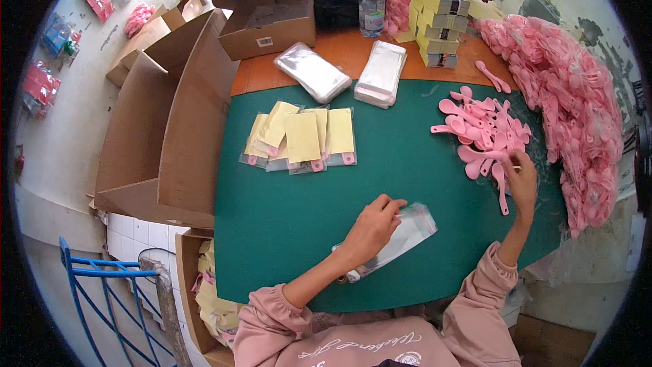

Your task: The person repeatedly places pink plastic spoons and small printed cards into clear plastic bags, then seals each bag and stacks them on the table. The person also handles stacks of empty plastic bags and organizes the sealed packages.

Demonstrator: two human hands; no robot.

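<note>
My left hand rests over a small stack of clear plastic bags at the near middle of the green table mat. Its fingers are bent and closed at the upper edge of a bag, and the hand hides part of the stack. At the right, my right hand reaches into a heap of pink plastic spoons. Thumb and fingers pinch a pink spoon on the near side of that heap. Another spoon lies just below, pointing toward me.
Several bagged spoons with yellow cards lie left of centre. Behind them are two stacks of clear bags, stacked card bundles and a water bottle. Bagged spoons pile along the right edge; an open cardboard box borders the left.
</note>
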